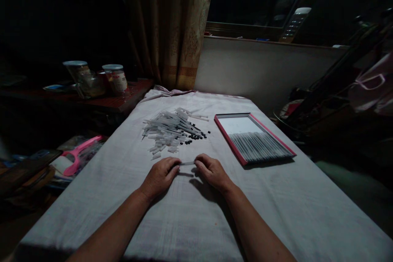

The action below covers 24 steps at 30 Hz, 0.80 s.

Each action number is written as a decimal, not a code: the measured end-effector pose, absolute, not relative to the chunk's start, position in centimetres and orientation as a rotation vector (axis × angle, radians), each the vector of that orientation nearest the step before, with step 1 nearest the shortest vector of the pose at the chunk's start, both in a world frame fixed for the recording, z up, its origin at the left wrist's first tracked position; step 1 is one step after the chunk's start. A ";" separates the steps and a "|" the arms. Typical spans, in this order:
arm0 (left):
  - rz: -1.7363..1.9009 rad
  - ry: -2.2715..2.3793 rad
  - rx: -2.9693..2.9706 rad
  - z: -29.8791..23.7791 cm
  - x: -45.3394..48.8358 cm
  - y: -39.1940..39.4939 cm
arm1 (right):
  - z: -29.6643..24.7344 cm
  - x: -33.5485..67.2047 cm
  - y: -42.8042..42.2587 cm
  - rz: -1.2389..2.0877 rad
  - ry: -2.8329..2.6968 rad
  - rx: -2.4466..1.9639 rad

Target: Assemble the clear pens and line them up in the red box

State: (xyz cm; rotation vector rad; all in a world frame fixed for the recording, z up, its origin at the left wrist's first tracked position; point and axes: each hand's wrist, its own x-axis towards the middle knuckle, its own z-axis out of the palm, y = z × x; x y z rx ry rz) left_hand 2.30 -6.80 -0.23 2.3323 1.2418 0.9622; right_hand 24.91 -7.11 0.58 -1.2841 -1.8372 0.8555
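Observation:
A slim, pale pen (pixel 187 163) spans the gap between my hands, held level just above the cloth. My left hand (pixel 162 174) pinches its left end, and my right hand (pixel 211 171) pinches the right end. Beyond them lies a loose pile of pen parts (pixel 168 125): clear barrels, thin refills and short clear caps. Small black plugs (pixel 196 136) are scattered along the pile's right side. To the right, a shallow box with a red rim (pixel 229 141) holds a row of finished-looking pens (pixel 260 147) over its near part; its white bottom shows at the far end.
A white cloth (pixel 190 229) covers the table. Lidded jars (pixel 116 80) stand on a dark red side table (pixel 135 96) at the left. Below it is a pink plastic object (pixel 80 155). A curtain (pixel 175 28) and a low wall (pixel 233 65) close off the back.

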 end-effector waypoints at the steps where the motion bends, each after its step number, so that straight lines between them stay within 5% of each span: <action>1: 0.961 1.243 2.328 -0.2 2.3 -6.8 | 0.6 25.0 -7.1 0.839 -1.849 -1.272; 24: 0.956 1.210 2.281 0.0 2.5 -6.6 | 0.8 24.4 -7.4 0.833 -1.886 -1.290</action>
